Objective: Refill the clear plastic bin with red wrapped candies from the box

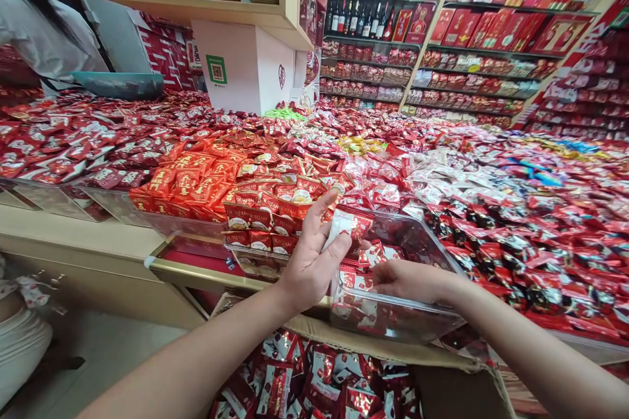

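My left hand [310,262] is raised over a clear plastic bin [422,245] and pinches a small red and white candy packet [350,225] between thumb and fingers. My right hand [403,279] reaches inside the same bin, fingers down among the red wrapped candies [354,281] lying there; whether it grips one is hidden. Below my arms stands an opened cardboard box [442,380] filled with the same red and silver packets [314,380].
A wide counter is covered with heaps of red wrapped sweets [206,177] in clear trays. Packets marked DURIAN [255,219] stack left of the bin. Shelves of red gift boxes and bottles [442,6] fill the back. Another person's light sleeve [39,33] shows at far left.
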